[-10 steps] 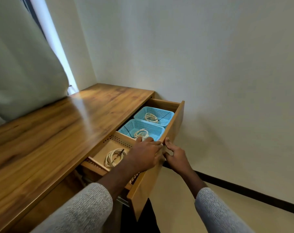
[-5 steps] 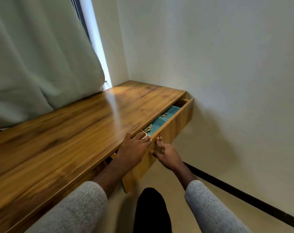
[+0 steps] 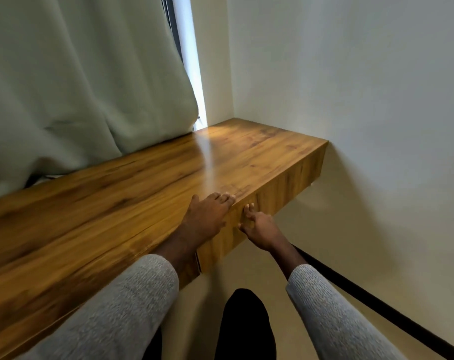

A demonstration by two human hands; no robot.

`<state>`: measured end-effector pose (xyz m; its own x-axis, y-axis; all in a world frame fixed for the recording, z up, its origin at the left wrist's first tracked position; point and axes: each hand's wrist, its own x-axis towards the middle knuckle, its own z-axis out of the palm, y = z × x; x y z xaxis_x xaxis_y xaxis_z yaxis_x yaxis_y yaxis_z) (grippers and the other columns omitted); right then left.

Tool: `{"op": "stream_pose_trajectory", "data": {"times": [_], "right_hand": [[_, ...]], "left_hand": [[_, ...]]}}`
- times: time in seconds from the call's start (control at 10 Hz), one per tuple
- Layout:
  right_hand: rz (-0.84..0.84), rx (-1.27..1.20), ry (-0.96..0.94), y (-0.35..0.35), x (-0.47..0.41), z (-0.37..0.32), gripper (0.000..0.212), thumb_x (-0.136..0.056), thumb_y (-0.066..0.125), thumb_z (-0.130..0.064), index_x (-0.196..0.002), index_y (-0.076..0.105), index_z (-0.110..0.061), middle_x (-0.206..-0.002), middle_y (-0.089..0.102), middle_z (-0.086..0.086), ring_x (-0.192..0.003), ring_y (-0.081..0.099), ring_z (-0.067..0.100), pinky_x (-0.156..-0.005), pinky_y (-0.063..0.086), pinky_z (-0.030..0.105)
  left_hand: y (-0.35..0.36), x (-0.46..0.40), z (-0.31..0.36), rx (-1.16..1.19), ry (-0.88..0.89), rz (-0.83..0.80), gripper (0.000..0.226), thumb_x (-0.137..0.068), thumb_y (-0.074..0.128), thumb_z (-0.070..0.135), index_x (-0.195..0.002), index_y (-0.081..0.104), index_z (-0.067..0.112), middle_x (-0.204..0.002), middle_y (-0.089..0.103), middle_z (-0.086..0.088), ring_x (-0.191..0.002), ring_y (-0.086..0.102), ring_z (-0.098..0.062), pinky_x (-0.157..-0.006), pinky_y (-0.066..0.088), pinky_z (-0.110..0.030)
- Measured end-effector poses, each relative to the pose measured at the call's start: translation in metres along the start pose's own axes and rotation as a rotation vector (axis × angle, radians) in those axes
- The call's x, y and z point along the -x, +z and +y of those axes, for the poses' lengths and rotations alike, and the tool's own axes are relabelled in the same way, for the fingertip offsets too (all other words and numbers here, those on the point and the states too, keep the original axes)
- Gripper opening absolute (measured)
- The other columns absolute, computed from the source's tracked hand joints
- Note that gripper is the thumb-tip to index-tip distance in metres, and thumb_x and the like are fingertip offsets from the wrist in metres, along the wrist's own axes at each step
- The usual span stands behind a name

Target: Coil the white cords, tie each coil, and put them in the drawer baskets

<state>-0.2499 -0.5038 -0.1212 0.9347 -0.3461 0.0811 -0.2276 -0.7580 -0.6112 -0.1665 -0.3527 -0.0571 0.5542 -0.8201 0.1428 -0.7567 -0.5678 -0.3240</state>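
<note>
Drawer front (image 3: 267,216) flush with desk (image 3: 116,203), cords out of sight. Left hand (image 3: 207,211) and right hand (image 3: 257,227) flat against it, fingers straight, gripping nothing. Likely final step; next: lift off.

Drawer front (image 3: 280,201) flush w/ desk top (image 3: 142,193) (no gap); curtain (image 3: 77,87) overhangs back edge.

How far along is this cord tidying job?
The drawer sits flush with the desk, so it looks shut; no cords or baskets show. The left hand rests on the desk edge, and the right hand presses the drawer front. Nothing visibly remains.
</note>
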Motion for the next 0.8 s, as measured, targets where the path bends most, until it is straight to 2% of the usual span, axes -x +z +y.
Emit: {"op": "stream_pose_trajectory", "data": {"times": [0.1, 0.2, 0.3, 0.5, 0.6, 0.7, 0.8], "right_hand": [[0.010, -0.016, -0.007, 0.004, -0.003, 0.005, 0.062, -0.100, 0.059, -0.032, -0.155, 0.035, -0.014, -0.165, 0.023, 0.005, -0.146, 0.036, 0.028, -0.115, 0.031, 0.032], [0.059, -0.054, -0.035, 0.007, -0.007, 0.007, 0.045, -0.103, 0.053, -0.025, -0.146, 0.051, -0.012, -0.158, 0.038, 0.010, -0.142, 0.043, 0.027, -0.109, 0.038, 0.029], [0.109, -0.100, -0.025, 0.013, -0.012, 0.010, 0.034, -0.104, 0.049, -0.023, -0.132, 0.065, -0.012, -0.142, 0.059, 0.012, -0.130, 0.057, 0.027, -0.099, 0.047, 0.028], [0.179, -0.007, -0.033, 0.011, -0.015, 0.002, 0.032, -0.103, 0.046, -0.017, -0.120, 0.071, -0.006, -0.125, 0.069, 0.014, -0.113, 0.067, 0.030, -0.090, 0.050, 0.027], [0.230, 0.119, -0.015, -0.004, -0.016, -0.008, 0.031, -0.094, 0.047, -0.022, -0.089, 0.075, -0.011, -0.084, 0.070, 0.007, -0.083, 0.069, 0.030, -0.068, 0.058, 0.035], [0.330, 0.216, 0.042, -0.026, -0.017, -0.036, 0.027, -0.077, 0.051, -0.031, -0.068, 0.066, -0.010, -0.063, 0.063, 0.005, -0.061, 0.064, 0.030, -0.055, 0.056, 0.035], [0.377, 0.227, -0.022, -0.032, -0.021, -0.073, 0.031, -0.076, 0.054, -0.038, -0.070, 0.067, -0.010, -0.065, 0.065, 0.006, -0.060, 0.063, 0.030, -0.057, 0.058, 0.036]], "left_hand": [[0.000, -0.003, -0.003, 0.014, 0.009, -0.019, 0.073, -0.095, 0.058, 0.041, -0.154, 0.018, 0.030, -0.160, 0.027, 0.006, -0.144, 0.028, -0.019, -0.101, 0.038, -0.055], [0.002, -0.006, -0.003, 0.006, 0.008, -0.011, 0.073, -0.095, 0.057, 0.039, -0.155, 0.018, 0.030, -0.160, 0.028, 0.006, -0.143, 0.028, -0.021, -0.100, 0.037, -0.055], [0.005, -0.008, -0.001, -0.030, 0.008, -0.005, 0.074, -0.095, 0.057, 0.037, -0.155, 0.017, 0.027, -0.160, 0.029, 0.004, -0.141, 0.030, -0.022, -0.098, 0.039, -0.054], [0.002, -0.006, 0.000, 0.005, 0.017, 0.015, 0.072, -0.095, 0.057, 0.035, -0.155, 0.018, 0.027, -0.159, 0.031, 0.004, -0.140, 0.031, -0.022, -0.099, 0.038, -0.054], [-0.003, -0.001, -0.005, 0.074, 0.012, 0.012, 0.068, -0.094, 0.056, 0.038, -0.153, 0.024, 0.030, -0.156, 0.035, 0.007, -0.139, 0.033, -0.020, -0.098, 0.037, -0.053], [-0.005, 0.002, -0.016, 0.311, -0.005, 0.010, 0.055, -0.094, 0.050, 0.047, -0.145, 0.042, 0.030, -0.147, 0.049, 0.005, -0.134, 0.043, -0.019, -0.098, 0.036, -0.050], [-0.007, 0.007, -0.044, 0.403, -0.108, 0.114, 0.053, -0.093, 0.043, 0.056, -0.135, 0.055, 0.026, -0.130, 0.065, -0.001, -0.117, 0.059, -0.022, -0.096, 0.045, -0.044]]}}
